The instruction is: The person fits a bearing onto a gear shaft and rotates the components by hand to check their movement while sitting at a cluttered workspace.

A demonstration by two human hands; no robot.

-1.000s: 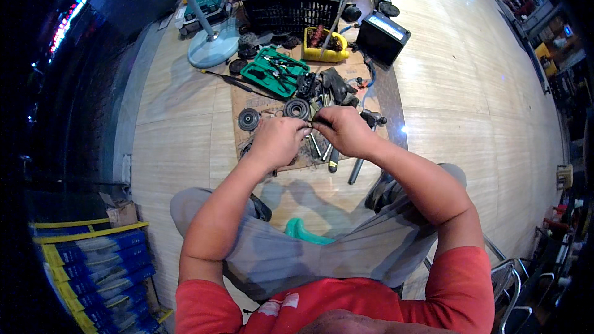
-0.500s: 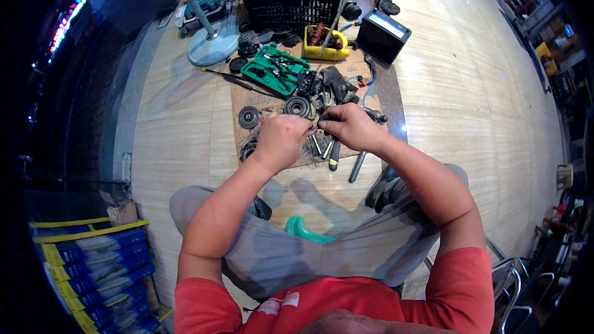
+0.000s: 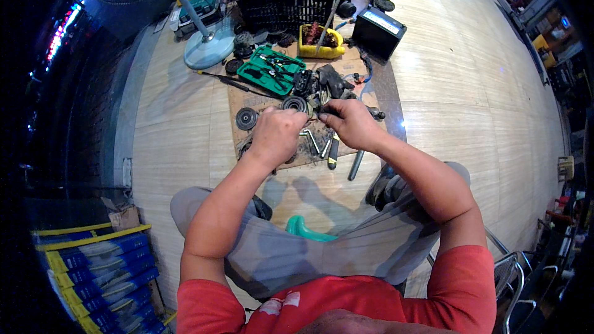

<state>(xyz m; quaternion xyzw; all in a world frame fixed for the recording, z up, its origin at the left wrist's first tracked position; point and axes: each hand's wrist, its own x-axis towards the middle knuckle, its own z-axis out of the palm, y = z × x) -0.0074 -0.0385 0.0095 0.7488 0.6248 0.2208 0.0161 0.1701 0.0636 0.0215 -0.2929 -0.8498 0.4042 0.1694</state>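
Left hand (image 3: 276,136) and right hand (image 3: 351,125) half-curled and slightly apart, whether pinching anything I cannot tell, I work near a black ringed wheel (image 3: 294,102), inside the cardboard's (image 3: 242,98) near edge, pale floor (image 3: 464,86) stretching wide to my right.

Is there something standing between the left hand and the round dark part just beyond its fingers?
Nothing visible stands between them: the left hand overlaps the near edge of the round dark part in this view. Whether they touch is unclear.
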